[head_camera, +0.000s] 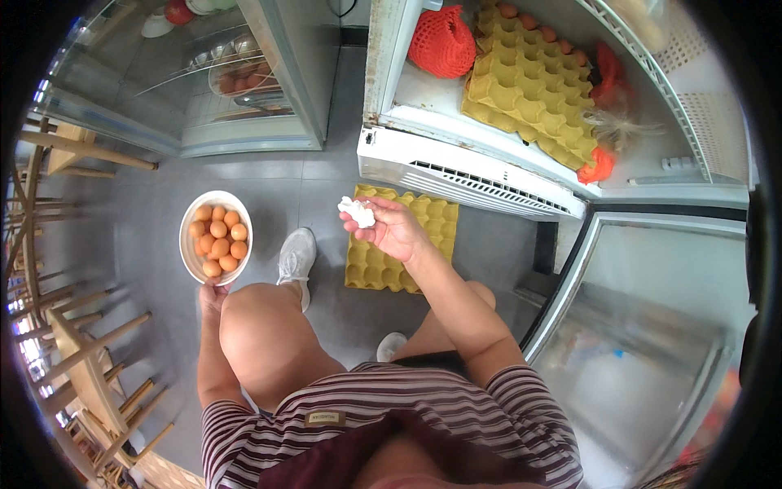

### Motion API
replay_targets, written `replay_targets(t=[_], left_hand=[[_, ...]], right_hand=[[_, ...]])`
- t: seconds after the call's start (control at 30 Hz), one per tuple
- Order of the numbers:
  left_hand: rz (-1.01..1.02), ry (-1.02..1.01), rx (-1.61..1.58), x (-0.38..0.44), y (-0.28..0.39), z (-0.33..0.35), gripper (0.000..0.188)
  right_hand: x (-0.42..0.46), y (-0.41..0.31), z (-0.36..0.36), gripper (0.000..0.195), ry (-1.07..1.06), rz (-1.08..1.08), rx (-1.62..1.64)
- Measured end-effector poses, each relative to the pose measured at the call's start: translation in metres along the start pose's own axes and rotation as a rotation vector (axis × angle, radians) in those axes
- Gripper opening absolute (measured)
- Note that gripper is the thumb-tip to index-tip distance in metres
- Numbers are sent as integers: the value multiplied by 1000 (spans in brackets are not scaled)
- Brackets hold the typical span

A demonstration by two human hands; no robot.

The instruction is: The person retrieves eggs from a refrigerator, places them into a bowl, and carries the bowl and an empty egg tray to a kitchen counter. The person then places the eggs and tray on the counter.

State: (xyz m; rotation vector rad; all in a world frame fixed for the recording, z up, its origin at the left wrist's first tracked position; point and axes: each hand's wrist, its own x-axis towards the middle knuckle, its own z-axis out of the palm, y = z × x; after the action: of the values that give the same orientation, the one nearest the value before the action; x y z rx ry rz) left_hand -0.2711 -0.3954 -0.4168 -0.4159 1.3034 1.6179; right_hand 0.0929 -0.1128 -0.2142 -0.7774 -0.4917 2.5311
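With my left hand (215, 294) I grip the near rim of a white oval bowl (184, 244) beside my left knee. Several brown eggs (219, 230) are heaped in it. A crumpled white tissue or cloth (358, 213) is pinched between the thumb and fingers of my right hand (391, 229). Below that hand, a yellow egg tray (372, 269) lies on the floor, its visible cups without eggs. My right hand and forearm hide part of the tray.
The glass-fronted fridge's door (647, 342) stands open at my right. Inside are stacked yellow egg trays (531, 79), eggs along the back, and a red foam net (442, 43). A glass cabinet (244, 128) stands far left; wooden stools (85, 354) line the left side.
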Motion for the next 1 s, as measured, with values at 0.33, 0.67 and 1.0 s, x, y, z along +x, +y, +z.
replay_targets(t=[0.33,0.67,1.0], left_hand=[[-207,286,239,72,-94,-74,32],[464,-698,-492,-67,-26,156,39],[591,-783,1046,-127,88,343,40]], right_hand=[[1,4,-8,19,231,-85,-266],[-11,12,-18,16,549,-68,-611],[-89,-169,-47,26,711,-1026,-121]])
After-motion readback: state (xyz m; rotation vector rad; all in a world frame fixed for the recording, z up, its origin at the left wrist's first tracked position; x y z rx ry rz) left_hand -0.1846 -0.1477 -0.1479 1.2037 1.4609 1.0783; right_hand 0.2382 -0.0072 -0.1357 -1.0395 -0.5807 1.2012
